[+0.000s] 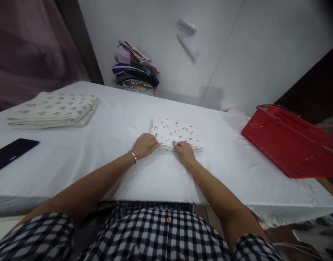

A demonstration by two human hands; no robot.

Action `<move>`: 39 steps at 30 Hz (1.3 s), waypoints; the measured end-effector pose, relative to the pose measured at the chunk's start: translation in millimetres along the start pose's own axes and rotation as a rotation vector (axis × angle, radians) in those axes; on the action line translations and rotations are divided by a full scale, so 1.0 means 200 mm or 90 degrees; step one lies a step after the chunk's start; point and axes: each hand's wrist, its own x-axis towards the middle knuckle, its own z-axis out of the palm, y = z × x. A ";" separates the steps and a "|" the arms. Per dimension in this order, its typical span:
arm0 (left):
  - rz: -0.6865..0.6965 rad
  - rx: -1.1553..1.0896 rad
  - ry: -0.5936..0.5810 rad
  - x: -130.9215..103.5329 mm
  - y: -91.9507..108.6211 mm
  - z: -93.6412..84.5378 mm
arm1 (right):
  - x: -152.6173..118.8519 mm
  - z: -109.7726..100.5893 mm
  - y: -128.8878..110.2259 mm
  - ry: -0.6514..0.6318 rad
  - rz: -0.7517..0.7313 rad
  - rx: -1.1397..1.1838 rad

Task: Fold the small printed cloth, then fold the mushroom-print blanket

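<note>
A small folded white cloth (177, 131) with a scattered dark print lies flat on the white-covered table (112, 123). My left hand (145, 145) is at its near left corner, thumb and fingers pinching the layered edge. My right hand (185, 150) grips the same near edge close to the middle, fingertips on top. The folded layers show along the side facing me. Both hands are low, at table height.
Left of me lie a larger folded patterned cloth (56, 108) and a black phone (14, 152). A red plastic basket (288, 141) stands at the right end. Beyond the far edge is a stack of folded fabrics (136, 70), against a pale wall.
</note>
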 end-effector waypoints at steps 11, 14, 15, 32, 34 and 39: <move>0.083 0.043 -0.070 0.01 0.06 0.17 | -0.04 -0.02 -0.02 0.037 -0.012 0.067; 0.088 0.061 -0.070 -0.01 0.05 0.18 | -0.02 -0.06 0.00 0.072 -0.010 0.130; 0.087 0.067 -0.070 -0.01 0.05 0.18 | 0.00 -0.07 0.02 0.090 -0.005 0.138; 0.040 0.034 -0.066 -0.03 0.07 0.19 | -0.11 0.04 0.42 -0.067 0.222 -0.009; 0.032 0.013 -0.055 -0.03 0.08 0.19 | -0.11 0.04 0.42 -0.080 0.220 -0.004; -0.001 -0.103 -0.005 -0.04 0.07 0.13 | -0.12 0.03 0.42 -0.085 0.215 -0.001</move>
